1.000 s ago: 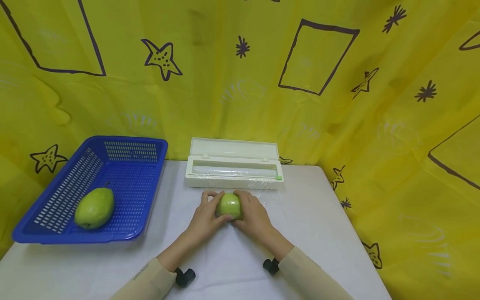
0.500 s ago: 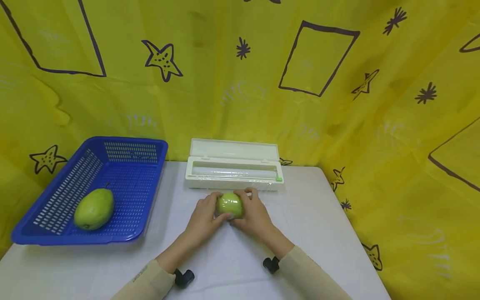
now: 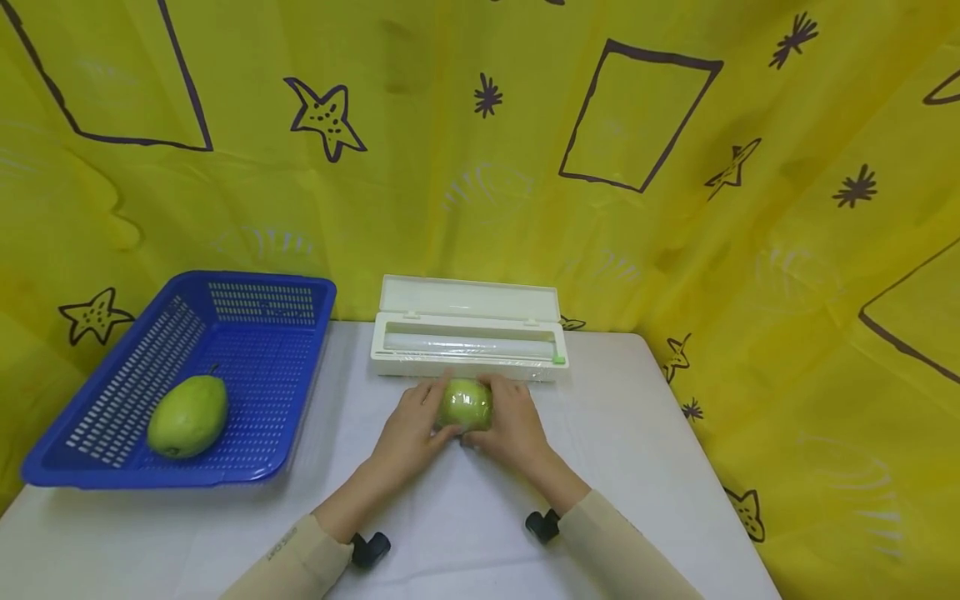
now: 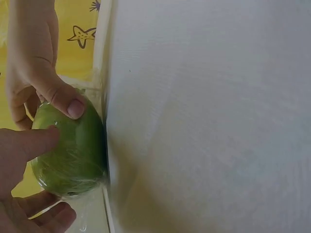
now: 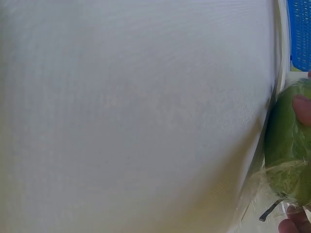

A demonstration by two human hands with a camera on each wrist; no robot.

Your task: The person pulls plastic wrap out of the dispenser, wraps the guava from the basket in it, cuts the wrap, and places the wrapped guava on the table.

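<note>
A green pear point(image 3: 466, 404) wrapped in clear cling film sits just in front of the cling film box point(image 3: 468, 367). My left hand point(image 3: 411, 423) holds its left side, thumb on the near face. The right hand point(image 3: 516, 423) grips it from the right, its thumb close to the left one. In the left wrist view, film wrinkles around the lower end of the pear point(image 4: 73, 150). The right wrist view shows loose film and a dark stem point(image 5: 270, 210) at one end. The box lid point(image 3: 468, 297) stands up, with a film roll point(image 3: 468, 344) inside.
A blue plastic basket point(image 3: 296, 400) stands on the left, with a second green pear point(image 3: 187, 417) lying in it. White cloth covers the table point(image 3: 630, 500). A yellow patterned curtain point(image 3: 450, 225) hangs behind and along the right side.
Both hands have shifted the pear slightly to the right and toward the box, and their fingers have changed position on it. Film seen stretched beside the right hand earlier is less visible now.
</note>
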